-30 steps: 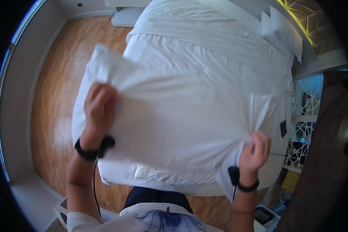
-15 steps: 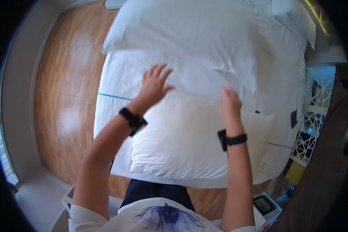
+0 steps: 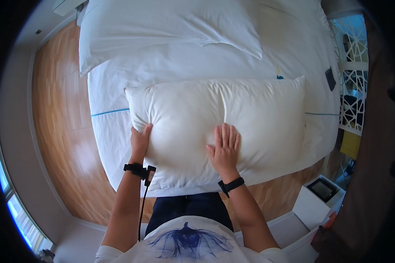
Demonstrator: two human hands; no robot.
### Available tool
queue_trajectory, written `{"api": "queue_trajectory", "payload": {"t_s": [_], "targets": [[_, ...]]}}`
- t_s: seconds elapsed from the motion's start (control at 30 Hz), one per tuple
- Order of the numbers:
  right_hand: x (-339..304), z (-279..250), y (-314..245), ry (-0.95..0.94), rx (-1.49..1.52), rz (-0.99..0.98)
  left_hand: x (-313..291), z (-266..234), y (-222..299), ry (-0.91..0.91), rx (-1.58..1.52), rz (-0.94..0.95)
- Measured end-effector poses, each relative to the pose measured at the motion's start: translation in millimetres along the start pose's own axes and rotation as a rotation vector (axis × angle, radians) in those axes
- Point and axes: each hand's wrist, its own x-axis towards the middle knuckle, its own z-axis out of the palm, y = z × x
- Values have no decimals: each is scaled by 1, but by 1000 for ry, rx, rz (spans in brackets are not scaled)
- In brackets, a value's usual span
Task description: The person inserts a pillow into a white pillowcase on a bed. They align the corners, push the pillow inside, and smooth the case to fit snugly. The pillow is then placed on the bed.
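Note:
A plump cream-white pillow [image 3: 184, 109] lies across the near part of the bed, creased around its top middle and left side. My left hand [image 3: 140, 139] is closed on the pillow's left edge; its thumb shows on top and the other fingers are partly hidden. My right hand [image 3: 224, 147] rests flat on the pillow, right of its middle, fingers stretched out and holding nothing. Beyond the pillow, a larger white piece of bedding [image 3: 162, 26] covers the far part of the white sheet [image 3: 162, 65].
A blue line [image 3: 110, 112] runs across the sheet. A dark flat object [image 3: 330, 79] lies by the bed's right edge, near a white lattice screen [image 3: 353, 87]. At the lower right stands a white cabinet [image 3: 311, 206]. Wooden floor [image 3: 61, 114] borders the bed's left.
Both hands have come down onto the pillow from above it, the left now gripping its edge and the right flat on it. The pillow looks fuller. The far bedding has settled farther away.

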Motion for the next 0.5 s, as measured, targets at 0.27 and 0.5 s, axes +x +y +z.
{"api": "queue_trajectory", "payload": {"t_s": [0.27, 0.5], "targets": [[-65, -6, 0, 92, 134, 140, -89, -48, 5, 52, -328, 207], [-118, -28, -27, 202, 361, 39, -135, -118, -40, 187, -555, 142]]}}
